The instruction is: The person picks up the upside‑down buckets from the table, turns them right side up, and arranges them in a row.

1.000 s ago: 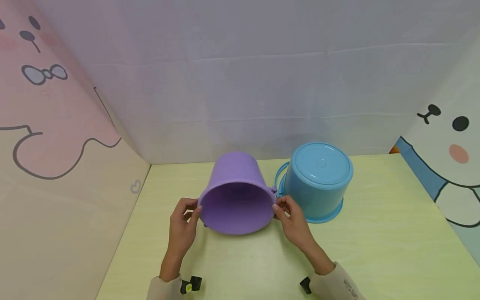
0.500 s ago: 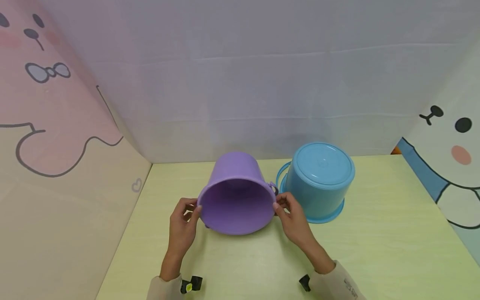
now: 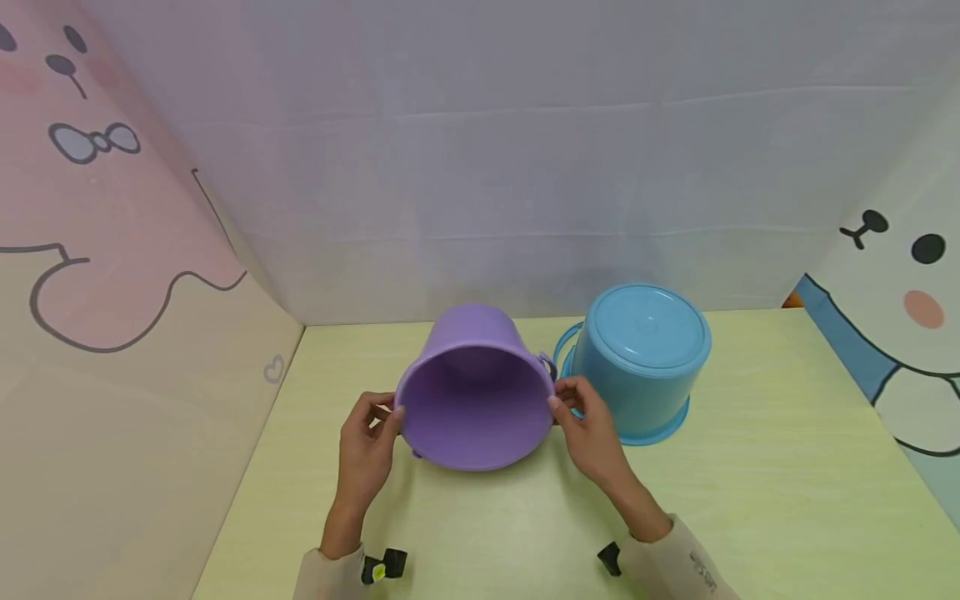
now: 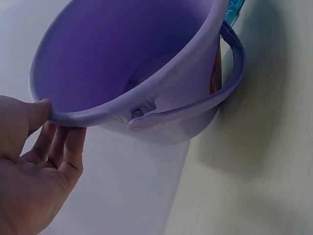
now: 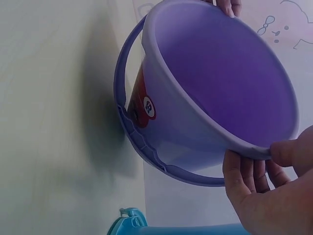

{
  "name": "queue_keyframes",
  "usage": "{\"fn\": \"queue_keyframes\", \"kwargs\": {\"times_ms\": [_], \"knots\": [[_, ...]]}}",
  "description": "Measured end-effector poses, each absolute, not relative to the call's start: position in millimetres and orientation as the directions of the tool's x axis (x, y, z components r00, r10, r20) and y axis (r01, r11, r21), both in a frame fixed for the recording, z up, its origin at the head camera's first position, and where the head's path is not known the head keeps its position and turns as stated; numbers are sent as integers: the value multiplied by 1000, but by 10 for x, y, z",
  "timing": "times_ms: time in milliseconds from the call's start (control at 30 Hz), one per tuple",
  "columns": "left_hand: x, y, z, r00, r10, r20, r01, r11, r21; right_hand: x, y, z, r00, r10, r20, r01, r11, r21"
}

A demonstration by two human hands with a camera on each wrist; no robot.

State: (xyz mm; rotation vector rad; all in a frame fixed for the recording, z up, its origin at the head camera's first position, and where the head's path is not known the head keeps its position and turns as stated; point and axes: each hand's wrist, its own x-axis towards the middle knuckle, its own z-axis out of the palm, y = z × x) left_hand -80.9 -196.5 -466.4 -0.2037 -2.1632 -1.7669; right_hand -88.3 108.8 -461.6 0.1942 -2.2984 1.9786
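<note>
A purple bucket (image 3: 480, 417) is tipped with its mouth toward me, in the middle of the head view. My left hand (image 3: 365, 446) pinches its rim on the left, thumb inside and fingers outside. On the opposite side my right hand (image 3: 592, 433) grips the rim the same way. The bucket's purple handle (image 5: 142, 142) hangs under it on the table side, and a red label (image 5: 142, 105) shows on its outer wall. Just right of the right hand, a blue bucket (image 3: 637, 375) stands upside down, its handle (image 3: 567, 346) out to the left.
Both buckets are over a pale yellow-green table (image 3: 787, 467). A white cloth wall (image 3: 525, 167) rises behind it. Cartoon-printed panels close off the left (image 3: 135, 250) and right (image 3: 915, 350) sides.
The purple bucket has tilted so that its upper rim is higher and more of its inside shows. My right hand has risen slightly with the rim. The blue bucket stays put.
</note>
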Motion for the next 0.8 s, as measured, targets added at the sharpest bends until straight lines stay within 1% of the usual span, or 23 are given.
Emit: {"fn": "queue_keyframes", "kwargs": {"times_ms": [300, 467, 800], "knots": [[-807, -1940, -4626, -941, -117, 319, 290, 212, 933, -831, 1060, -4634, -988, 21, 153, -149, 126, -981], [-803, -1932, -4614, -941, -118, 317, 287, 217, 933, -815, 1053, -4657, -991, 40, 131, -124, 144, -982], [-815, -1928, -4573, -939, -137, 315, 284, 206, 936, -833, 1056, -4609, -992, 30, 122, -117, 128, -985]]}}
